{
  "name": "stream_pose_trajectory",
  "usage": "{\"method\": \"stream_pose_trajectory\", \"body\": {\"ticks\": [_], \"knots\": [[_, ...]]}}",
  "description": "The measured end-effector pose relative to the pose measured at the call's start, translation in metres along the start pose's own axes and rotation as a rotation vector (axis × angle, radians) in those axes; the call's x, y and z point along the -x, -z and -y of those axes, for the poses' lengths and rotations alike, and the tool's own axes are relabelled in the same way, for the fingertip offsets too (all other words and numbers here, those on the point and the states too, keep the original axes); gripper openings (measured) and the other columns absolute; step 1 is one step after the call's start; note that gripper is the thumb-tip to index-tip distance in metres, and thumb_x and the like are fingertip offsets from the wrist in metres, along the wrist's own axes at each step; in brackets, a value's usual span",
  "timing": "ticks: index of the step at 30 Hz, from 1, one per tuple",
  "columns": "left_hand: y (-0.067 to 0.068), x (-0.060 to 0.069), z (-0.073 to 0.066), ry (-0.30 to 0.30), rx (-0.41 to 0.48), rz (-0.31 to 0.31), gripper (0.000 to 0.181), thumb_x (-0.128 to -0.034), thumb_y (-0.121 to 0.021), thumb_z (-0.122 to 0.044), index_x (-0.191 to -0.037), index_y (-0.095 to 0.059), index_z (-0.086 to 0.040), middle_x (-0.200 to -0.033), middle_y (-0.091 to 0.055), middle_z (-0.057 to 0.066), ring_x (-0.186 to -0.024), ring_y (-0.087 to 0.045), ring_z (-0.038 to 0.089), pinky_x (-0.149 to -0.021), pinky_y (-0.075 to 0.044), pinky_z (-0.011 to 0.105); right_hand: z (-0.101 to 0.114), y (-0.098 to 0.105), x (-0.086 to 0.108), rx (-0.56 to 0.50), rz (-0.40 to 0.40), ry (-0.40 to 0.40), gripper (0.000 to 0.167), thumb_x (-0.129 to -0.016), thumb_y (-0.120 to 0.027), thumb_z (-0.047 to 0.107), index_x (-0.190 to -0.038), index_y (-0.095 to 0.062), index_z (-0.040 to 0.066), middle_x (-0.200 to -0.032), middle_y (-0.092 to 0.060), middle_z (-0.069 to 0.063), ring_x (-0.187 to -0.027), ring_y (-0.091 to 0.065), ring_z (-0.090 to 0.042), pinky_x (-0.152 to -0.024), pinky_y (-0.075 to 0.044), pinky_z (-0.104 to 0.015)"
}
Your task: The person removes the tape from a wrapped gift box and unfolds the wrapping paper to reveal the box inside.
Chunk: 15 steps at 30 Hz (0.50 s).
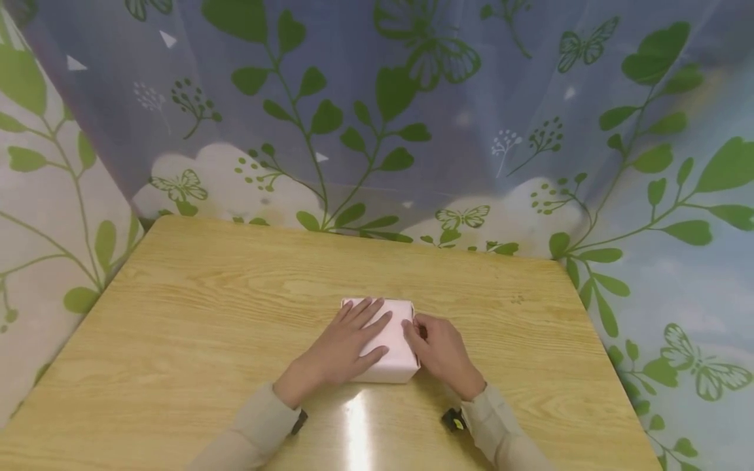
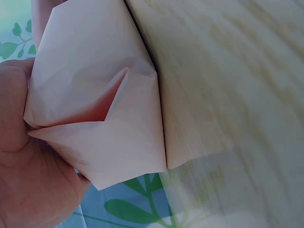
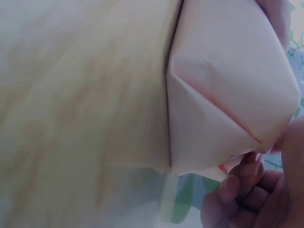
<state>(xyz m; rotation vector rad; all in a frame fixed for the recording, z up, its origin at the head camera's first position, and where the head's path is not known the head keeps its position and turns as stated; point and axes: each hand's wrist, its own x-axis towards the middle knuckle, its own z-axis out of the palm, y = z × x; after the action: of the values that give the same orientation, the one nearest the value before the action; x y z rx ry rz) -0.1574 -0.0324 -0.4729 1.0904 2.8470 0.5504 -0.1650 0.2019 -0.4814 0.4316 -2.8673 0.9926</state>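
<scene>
Apparently, pink paper-wrapped box (image 1: 396, 337) is lying mostly covered; left-end fold (image 2: 105, 105) is gaping, right-end flap (image 3: 202, 128) seemingly lacking fastening. Left hand (image 1: 346, 341) is resting spread atop; right hand (image 1: 444, 348) is pinching flap.

Wood-grain table (image 1: 206, 314); blue curtain (image 1: 459, 144) behind it, printed with green leaves (image 1: 397, 93) and butterflies (image 1: 585, 47).

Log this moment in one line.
pink box: on table | left hand: spread atop box | right hand: curled at right edge | left-end fold: gaping
</scene>
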Motion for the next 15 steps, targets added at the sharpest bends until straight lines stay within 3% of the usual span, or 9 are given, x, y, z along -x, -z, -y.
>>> {"method": "stream_pose_trajectory", "body": {"ticks": [15], "knots": [[-0.0009, -0.0005, 0.0011, -0.016, 0.013, -0.022, 0.062, -0.1087, -0.037, -0.047, -0.161, -0.031, -0.013, -0.17, -0.018, 0.013, -0.157, -0.015, 0.034, -0.127, -0.01, 0.056, 0.0032, 0.001, -0.001, 0.057, -0.008, 0.005, 0.039, -0.104, -0.049, 0.019, -0.065, -0.049, 0.019, -0.054, -0.043, 0.01, -0.048, -0.041, -0.006, -0.044, -0.034, -0.023]]}}
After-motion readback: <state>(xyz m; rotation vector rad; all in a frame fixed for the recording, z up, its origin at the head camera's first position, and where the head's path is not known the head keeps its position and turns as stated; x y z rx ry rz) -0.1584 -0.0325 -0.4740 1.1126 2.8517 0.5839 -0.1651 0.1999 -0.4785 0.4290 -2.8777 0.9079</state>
